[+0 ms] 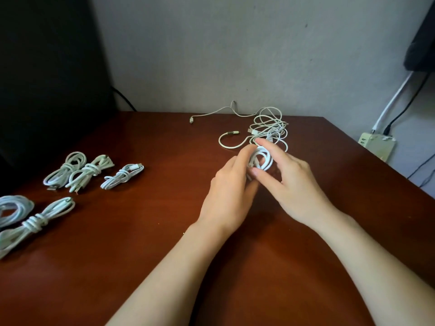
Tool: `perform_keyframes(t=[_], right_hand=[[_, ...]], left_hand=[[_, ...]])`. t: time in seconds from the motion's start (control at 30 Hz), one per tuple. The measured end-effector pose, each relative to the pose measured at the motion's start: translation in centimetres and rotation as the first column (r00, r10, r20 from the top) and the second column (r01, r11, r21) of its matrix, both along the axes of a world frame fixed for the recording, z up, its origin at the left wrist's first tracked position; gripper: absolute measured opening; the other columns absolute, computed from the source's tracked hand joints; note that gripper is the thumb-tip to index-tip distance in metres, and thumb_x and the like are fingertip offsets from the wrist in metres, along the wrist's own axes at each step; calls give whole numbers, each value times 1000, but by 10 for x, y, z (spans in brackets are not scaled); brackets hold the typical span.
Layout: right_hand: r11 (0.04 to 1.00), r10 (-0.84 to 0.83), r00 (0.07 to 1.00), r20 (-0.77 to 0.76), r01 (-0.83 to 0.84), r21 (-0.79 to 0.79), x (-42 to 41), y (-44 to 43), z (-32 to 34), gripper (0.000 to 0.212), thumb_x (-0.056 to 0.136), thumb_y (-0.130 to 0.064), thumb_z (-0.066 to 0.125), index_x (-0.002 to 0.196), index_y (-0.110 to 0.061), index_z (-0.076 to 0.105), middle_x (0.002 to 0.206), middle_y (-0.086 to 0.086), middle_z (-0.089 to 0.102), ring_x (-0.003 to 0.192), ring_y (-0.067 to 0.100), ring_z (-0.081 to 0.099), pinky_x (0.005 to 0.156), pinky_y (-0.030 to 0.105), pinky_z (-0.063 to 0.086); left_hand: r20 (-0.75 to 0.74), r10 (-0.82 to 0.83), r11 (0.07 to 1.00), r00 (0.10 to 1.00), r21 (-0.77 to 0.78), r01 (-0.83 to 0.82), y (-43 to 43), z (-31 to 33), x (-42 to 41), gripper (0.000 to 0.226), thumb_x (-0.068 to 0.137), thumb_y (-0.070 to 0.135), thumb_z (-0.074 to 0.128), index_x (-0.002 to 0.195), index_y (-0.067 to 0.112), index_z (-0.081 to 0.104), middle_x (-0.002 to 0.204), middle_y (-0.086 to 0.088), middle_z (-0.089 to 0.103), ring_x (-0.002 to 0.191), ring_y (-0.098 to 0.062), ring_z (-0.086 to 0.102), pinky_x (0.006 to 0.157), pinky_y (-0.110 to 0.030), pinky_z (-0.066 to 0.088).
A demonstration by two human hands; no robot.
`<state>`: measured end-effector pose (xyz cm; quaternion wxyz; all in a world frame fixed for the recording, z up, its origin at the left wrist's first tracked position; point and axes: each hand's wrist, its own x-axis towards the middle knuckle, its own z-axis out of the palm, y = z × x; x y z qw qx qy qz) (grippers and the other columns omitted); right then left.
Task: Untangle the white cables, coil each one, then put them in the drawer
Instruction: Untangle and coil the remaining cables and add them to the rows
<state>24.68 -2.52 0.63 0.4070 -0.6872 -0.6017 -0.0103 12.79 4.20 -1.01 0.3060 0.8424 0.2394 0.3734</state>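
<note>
head view. the left hand [229, 184] and the right hand [292, 182] are meeting above the far right part of the brown table [141, 255]. between them they are holding a small coil [261, 158] of white cable. the left fingers are curling round the coil's left side. the right thumb and forefinger are pinching its right side, with the remaining right fingers lying loosely bent. the coil's long axis is running from near to far, leaning slightly right. its far end is pointing toward the tangle [270, 128].

the tangle of loose white cable is lying on the table just beyond the fingertips, near the wall [211, 55]. one strand is trailing out to the left, and its plug [191, 120] is pointing left.

five coiled bundles are lying well apart from the hands, on the table's left side. the three far ones [64, 169] [89, 171] [122, 176] are lying with long axes running near-left to far-right. the two near ones [14, 209] [37, 222] are sitting at the left edge, partly cut off.

a power strip [376, 144] is sitting beyond the table's right edge.
</note>
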Motion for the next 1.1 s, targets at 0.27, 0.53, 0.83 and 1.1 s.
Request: perform_keyframes(t=[0.27,0.53,0.83,1.1], right_hand=[[1000,1,989,146,3,-27,-1,0,6,47,94,-24,54,140,-17,44,131,4,56,115,7,36,83,9,26],[989,-129,926,355,95,112,-7,5,-4,27,88,-15,56,113,-7,62,102,10,69,85,32,66,70,28,40],[990,-78,985,151,58,130,2,5,-8,21,91,-13,59,111,-13,63,83,-5,61,70,2,44,67,15,36],[982,-31,997,-72,44,182,21,5,-5,26,96,-10,52,113,-28,59,80,-9,61,61,10,58,63,12,42]], left_hand=[[31,94,991,995,97,-97,-7,3,-3,29,94,23,57,121,20,47,106,0,64,93,-26,61,76,-38,50],[50,115,986,992,114,-120,-6,2,0,20,90,19,60,102,17,44,81,0,62,73,-30,58,63,-40,48],[103,76,996,992,28,-80,0,-2,2,24,85,22,70,103,17,55,89,6,67,82,-14,64,74,-32,52],[403,21,549,915,-769,327,-5,16,6,25,90,13,63,114,11,58,94,-7,68,66,-16,64,57,-21,51]])
